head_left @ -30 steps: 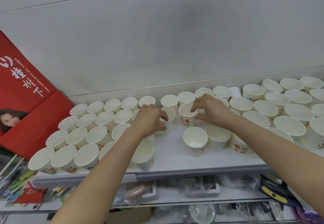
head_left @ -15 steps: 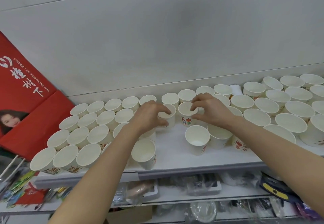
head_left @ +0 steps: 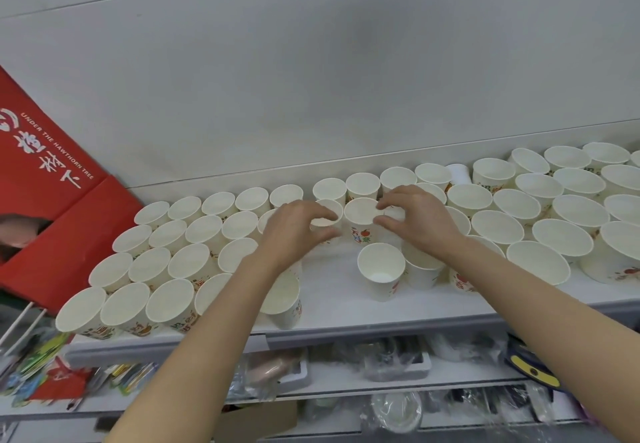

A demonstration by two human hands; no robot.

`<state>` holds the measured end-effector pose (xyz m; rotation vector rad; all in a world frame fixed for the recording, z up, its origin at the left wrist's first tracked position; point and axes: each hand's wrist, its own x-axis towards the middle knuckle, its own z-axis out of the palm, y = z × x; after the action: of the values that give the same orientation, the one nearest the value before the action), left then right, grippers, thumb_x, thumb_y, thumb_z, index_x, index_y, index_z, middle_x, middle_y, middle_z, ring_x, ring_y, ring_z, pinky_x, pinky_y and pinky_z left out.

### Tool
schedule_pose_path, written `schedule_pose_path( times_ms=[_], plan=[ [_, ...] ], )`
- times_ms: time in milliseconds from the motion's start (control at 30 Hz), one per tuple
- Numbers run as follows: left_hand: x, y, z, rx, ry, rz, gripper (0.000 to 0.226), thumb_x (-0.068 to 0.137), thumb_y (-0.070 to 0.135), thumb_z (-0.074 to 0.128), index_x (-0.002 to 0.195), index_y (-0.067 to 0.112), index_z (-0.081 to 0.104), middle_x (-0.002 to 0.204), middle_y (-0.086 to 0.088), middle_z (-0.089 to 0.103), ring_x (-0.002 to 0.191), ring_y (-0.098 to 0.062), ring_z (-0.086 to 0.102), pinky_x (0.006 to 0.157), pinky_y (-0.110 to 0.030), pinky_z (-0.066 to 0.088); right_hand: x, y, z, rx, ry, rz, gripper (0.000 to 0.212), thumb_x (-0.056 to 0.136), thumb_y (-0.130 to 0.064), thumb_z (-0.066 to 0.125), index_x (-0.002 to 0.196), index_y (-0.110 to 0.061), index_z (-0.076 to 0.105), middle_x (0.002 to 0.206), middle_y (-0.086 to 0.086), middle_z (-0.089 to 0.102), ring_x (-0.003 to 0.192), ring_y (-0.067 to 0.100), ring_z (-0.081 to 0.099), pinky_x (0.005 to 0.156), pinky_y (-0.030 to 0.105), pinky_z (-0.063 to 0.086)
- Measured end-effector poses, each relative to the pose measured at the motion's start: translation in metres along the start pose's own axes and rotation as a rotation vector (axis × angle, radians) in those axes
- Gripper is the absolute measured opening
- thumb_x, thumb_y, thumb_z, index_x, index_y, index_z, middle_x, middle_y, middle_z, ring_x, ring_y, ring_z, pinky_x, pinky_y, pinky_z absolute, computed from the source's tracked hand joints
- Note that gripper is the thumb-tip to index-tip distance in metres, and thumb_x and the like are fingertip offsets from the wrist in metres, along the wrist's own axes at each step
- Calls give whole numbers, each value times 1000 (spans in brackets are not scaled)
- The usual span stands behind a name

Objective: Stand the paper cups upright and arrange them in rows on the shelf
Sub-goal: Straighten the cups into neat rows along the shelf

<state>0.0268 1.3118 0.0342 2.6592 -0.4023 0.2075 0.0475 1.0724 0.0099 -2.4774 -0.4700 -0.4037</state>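
Note:
Several white paper cups with fruit prints stand upright on the white shelf [head_left: 332, 304]. Tidy rows fill the left part, looser groups the right. My left hand [head_left: 294, 231] grips a cup [head_left: 327, 214] in the second row, fingers curled round its rim. Beside it, my right hand [head_left: 415, 217] holds a small cup [head_left: 394, 214], thumb and fingers round it, and touches the printed cup [head_left: 362, 214] between the two hands. A lone cup [head_left: 381, 269] stands in front of them in a bare patch.
A grey wall panel rises behind the shelf. A red printed bag [head_left: 52, 200] leans at the left end. Below the shelf edge [head_left: 346, 335] lies a lower shelf with plastic-wrapped goods [head_left: 391, 363] and coloured packets [head_left: 41, 366].
Both hands have shifted slightly back and closer together, bringing their cups against the printed cup in the second row. The view has tilted a little.

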Motion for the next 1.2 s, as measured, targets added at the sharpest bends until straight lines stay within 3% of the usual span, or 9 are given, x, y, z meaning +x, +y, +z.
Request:
schedule_pose_path(
  times_ms=[100, 200, 267, 400, 667, 800, 933, 1067, 1200],
  plan=[
    [-25, 35, 8, -105, -66, 71, 54, 70, 61, 74, 116, 35, 66, 119, 18, 64, 107, -5, 56, 93, -32, 46, -24, 11, -22, -7, 69, -32, 24, 79, -35, 75, 99, -21, 73, 95, -1, 70, 100, 22, 57, 84, 37, 45],
    [-37, 59, 24, -30, -196, 120, 80, 62, 62, 78, 132, 33, 53, 136, 15, 51, 123, -7, 45, 103, -30, 37, -47, 23, -40, -53, -12, -99, 48, 70, -54, 71, 108, -23, 71, 103, -4, 70, 105, 23, 53, 90, 42, 41],
    [-39, 64, 32, 8, -213, 113, 87, 62, 58, 79, 138, 30, 48, 141, 11, 47, 128, -11, 41, 105, -30, 34, -55, 27, -48, -126, -121, -142, 69, 62, -63, 68, 118, -23, 66, 116, -6, 66, 112, 26, 48, 92, 46, 36],
    [-44, 64, 40, 87, -158, 81, 82, 69, 62, 71, 139, 27, 48, 138, 6, 51, 127, -16, 45, 104, -37, 37, -60, 29, -57, -281, -310, -150, 85, 62, -51, 78, 138, -28, 48, 138, -11, 50, 125, 22, 32, 97, 37, 21],
    [-41, 35, 20, 289, -169, -61, 71, 74, 43, 68, 140, 33, 44, 142, 5, 46, 127, -22, 41, 102, -40, 29, -51, 13, -42, -436, -347, -159, 76, 72, -52, 68, 140, -28, 42, 136, -7, 50, 121, 24, 33, 100, 39, 19],
    [-38, 29, 15, 323, -186, -57, 72, 74, 37, 69, 141, 34, 42, 146, 6, 42, 130, -22, 39, 101, -40, 28, -48, 3, -21, -204, -343, -135, 70, 72, -33, 73, 137, -22, 49, 137, 0, 51, 121, 26, 40, 103, 37, 30],
    [-34, 27, 9, 295, -153, -52, 81, 69, 57, 73, 141, 35, 43, 147, 7, 40, 131, -20, 38, 102, -41, 28, -48, -3, -11, -5, -296, -65, 74, 69, -15, 69, 140, -20, 45, 145, 4, 43, 133, 24, 34, 111, 30, 21],
    [-28, 27, 5, 335, -188, -54, 80, 69, 61, 71, 140, 35, 43, 143, 5, 46, 128, -22, 41, 102, -40, 29, -44, -10, -12, -168, -344, -56, 80, 72, -24, 67, 145, -23, 35, 151, 2, 34, 136, 28, 29, 111, 37, 22],
    [-24, 25, 4, 342, -217, -49, 72, 74, 49, 73, 138, 34, 44, 138, 3, 50, 125, -23, 44, 99, -40, 30, -38, -24, -14, -351, -347, -19, 71, 78, -40, 66, 142, -25, 39, 141, 1, 47, 124, 28, 37, 101, 37, 28]
  ],
)
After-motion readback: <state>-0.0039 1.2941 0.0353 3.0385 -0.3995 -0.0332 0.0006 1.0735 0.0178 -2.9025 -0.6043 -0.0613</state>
